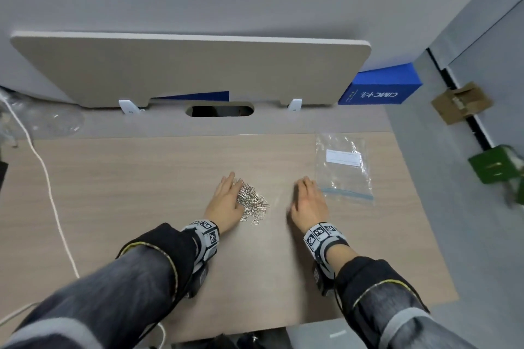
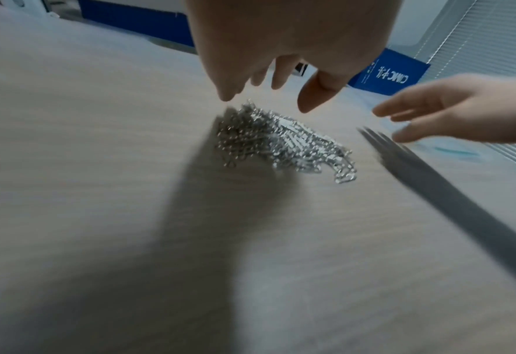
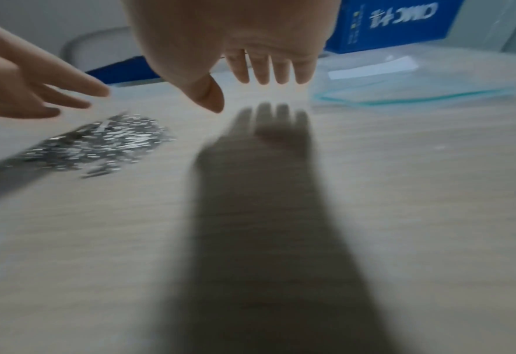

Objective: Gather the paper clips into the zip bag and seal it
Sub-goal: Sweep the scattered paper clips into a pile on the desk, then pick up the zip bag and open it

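A heap of silver paper clips [image 1: 253,201] lies mid-table; the pile also shows in the left wrist view as paper clips [image 2: 283,141] and, blurred, in the right wrist view as paper clips [image 3: 99,146]. My left hand [image 1: 226,198] hovers over the heap's left side, fingers straight and spread, holding nothing. My right hand [image 1: 307,201] hangs just above the bare wood to the right of the heap, fingers straight, empty. A clear zip bag [image 1: 343,170] with a white label and blue seal strip lies flat right of that hand; the zip bag [image 3: 417,88] looks empty.
The wooden table [image 1: 141,193] ends in a front edge near my body and a right edge past the bag. A beige divider panel [image 1: 192,68] stands at the back, with a blue box [image 1: 380,88] beside it. A white cord [image 1: 48,187] runs along the left.
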